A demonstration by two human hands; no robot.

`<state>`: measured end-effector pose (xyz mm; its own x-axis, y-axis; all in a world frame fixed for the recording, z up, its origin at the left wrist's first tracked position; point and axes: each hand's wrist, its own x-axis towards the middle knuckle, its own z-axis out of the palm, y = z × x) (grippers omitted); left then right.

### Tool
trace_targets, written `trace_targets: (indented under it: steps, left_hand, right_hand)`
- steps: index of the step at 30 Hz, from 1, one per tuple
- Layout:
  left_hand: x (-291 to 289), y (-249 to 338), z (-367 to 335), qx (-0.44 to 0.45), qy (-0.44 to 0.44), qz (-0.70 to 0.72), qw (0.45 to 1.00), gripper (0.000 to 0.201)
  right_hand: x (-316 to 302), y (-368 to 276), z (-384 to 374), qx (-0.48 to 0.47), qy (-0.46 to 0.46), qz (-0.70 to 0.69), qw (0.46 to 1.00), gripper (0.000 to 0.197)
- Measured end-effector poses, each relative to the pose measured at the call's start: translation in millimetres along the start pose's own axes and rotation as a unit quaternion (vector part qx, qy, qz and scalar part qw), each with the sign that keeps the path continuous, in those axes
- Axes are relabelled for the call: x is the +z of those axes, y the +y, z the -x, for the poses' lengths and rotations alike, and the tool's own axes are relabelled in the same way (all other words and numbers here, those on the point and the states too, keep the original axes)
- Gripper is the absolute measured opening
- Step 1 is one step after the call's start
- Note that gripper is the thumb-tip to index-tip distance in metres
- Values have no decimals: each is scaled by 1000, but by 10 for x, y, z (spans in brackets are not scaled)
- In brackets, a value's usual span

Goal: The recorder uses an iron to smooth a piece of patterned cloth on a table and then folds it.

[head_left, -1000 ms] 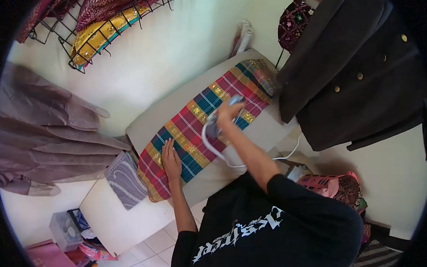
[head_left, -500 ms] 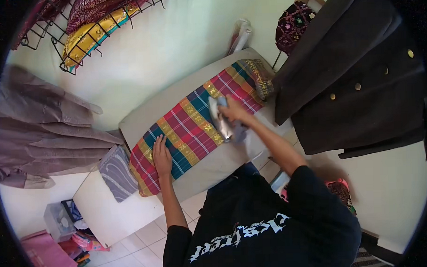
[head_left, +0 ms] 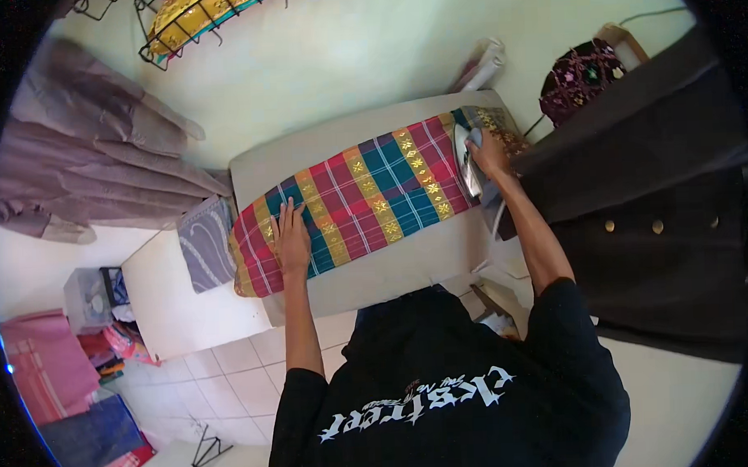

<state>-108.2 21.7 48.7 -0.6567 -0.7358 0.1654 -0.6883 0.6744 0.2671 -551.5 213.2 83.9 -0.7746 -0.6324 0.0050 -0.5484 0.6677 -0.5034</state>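
A plaid cloth (head_left: 364, 184) in red, teal and gold, with gold flower motifs, lies spread along a beige padded ironing surface (head_left: 351, 288). My right hand (head_left: 490, 154) grips the handle of a clothes iron (head_left: 468, 168), which stands over the cloth's right part. Part of the iron is hidden behind my fingers. A pale cord hangs down beside my right forearm. Near the cloth's left end my left hand (head_left: 292, 243) lies flat on it, fingers stretched out.
A grey patterned folded cloth (head_left: 206, 248) lies on the white tabletop (head_left: 196, 318) at left. Mauve garments (head_left: 99, 152) hang beyond it. A dark coat with gold buttons (head_left: 636, 200) hangs close by my right arm. Up on the wall is a black wire rack (head_left: 210, 29).
The iron in my right hand has slid rightward along the cloth, toward its far right end. My left hand stays at the left end. The whole view has turned and shifted.
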Motion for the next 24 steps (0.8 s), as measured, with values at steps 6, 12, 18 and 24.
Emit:
trace_targets:
  steps: [6,12,18,24]
  left_hand:
    - [-11,361,249,-81,-13,-16,997,54]
    - [-95,139,404,-99,22,-47,994,52]
    - [-291,22,535,-114,49,-73,990,51]
    - [-235,-262,624,-110,41,-39,992,51]
  right_hand:
    - [-309,-170,292,-218,-165,21,962,49]
    - [-223,-282,166,-129,-81,92,984,42]
    - [-366,-352,512,-311,-175,-2,934,48]
    - [112,-830,805,-485,-227,156,830,43]
